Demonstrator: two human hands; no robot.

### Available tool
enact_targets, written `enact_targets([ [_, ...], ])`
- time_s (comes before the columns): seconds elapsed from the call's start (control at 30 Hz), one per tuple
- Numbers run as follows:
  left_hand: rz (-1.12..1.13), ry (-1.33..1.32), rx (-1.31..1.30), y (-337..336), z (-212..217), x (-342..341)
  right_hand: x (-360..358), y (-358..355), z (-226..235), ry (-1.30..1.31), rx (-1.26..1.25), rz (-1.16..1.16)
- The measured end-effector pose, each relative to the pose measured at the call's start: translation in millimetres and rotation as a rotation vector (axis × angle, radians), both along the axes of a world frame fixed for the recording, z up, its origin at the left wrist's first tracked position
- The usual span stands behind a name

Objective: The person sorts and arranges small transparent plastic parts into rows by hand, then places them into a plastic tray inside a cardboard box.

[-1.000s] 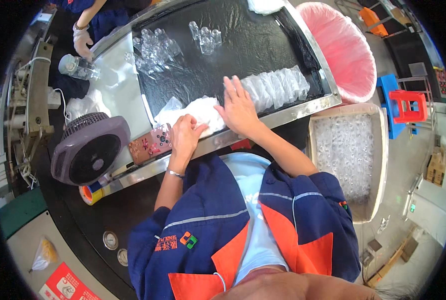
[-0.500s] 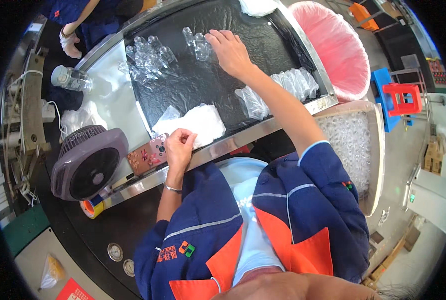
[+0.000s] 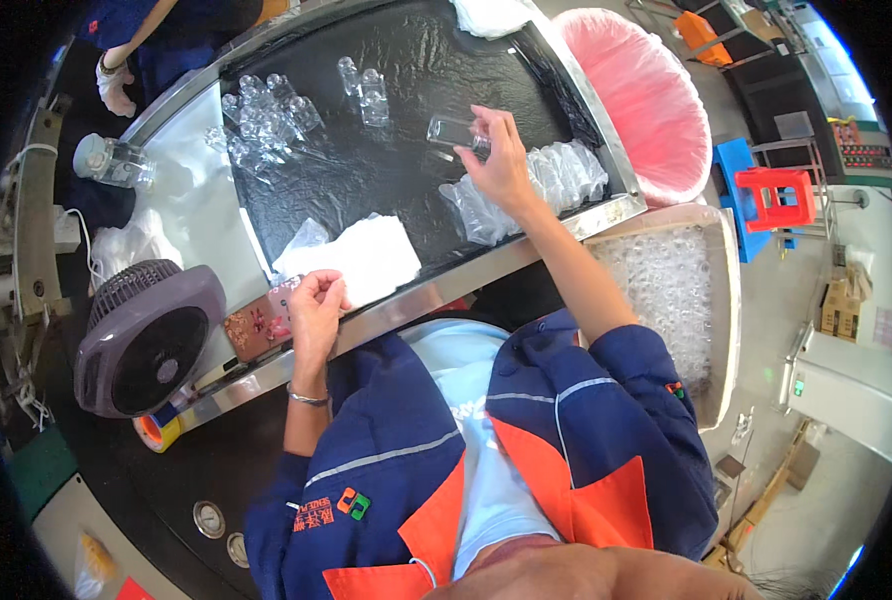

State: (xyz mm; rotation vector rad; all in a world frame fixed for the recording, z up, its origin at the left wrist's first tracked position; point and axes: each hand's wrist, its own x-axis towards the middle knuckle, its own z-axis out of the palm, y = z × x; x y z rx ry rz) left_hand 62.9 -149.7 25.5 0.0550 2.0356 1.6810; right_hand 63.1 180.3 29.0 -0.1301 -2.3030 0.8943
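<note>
My right hand (image 3: 501,165) is closed around a clear plastic bottle (image 3: 454,132), which lies sideways above the black table top. My left hand (image 3: 318,305) is pinched at the near edge of a stack of thin white plastic bags (image 3: 374,262). Farther off, a few clear bottles (image 3: 373,100) stand apart from a larger group of similar bottles (image 3: 266,110) on the left. A row of clear bottles wrapped in film (image 3: 531,190) lies near the table's front edge, under my right wrist.
A grey fan (image 3: 151,345) and a lidded clear jar (image 3: 114,162) are at the left. Beyond the table's right edge are a pink-lined round container (image 3: 641,100) and a box of clear pieces (image 3: 661,290). A co-worker's gloved hand (image 3: 116,90) shows at the far left.
My right hand has drawn back from the small group of bottles toward me and to the right, taking one bottle along. My left hand stays at the bag stack; the whole view has shifted slightly.
</note>
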Motion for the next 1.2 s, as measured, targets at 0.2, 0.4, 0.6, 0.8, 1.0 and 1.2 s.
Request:
enact_targets([
  [0.2, -0.022, 0.012, 0.041, 4, 1, -2, 34, -15, 8, 0.021, 0.0, 0.037],
  [0.4, 0.04, -0.029, 0.28, 12, 14, 9, 67, -71, 19, -0.258, -0.612, 0.433],
  [0.6, -0.118, 0.047, 0.127, 5, 18, 20, 72, -118, 23, -0.902, -1.759, 0.885],
  [0.8, 0.127, -0.05, 0.259, 5, 6, 27, 71, -122, 21, -0.848, -1.647, 0.773],
  [1.0, -0.301, 0.618, 0.19, 47, 18, 45, 85, -139, 11, -0.592, -1.369, 0.526],
  [1.2, -0.331, 0.721, 0.107, 59, 23, 44, 72, -116, 20, -0.459, -0.827, 0.541],
])
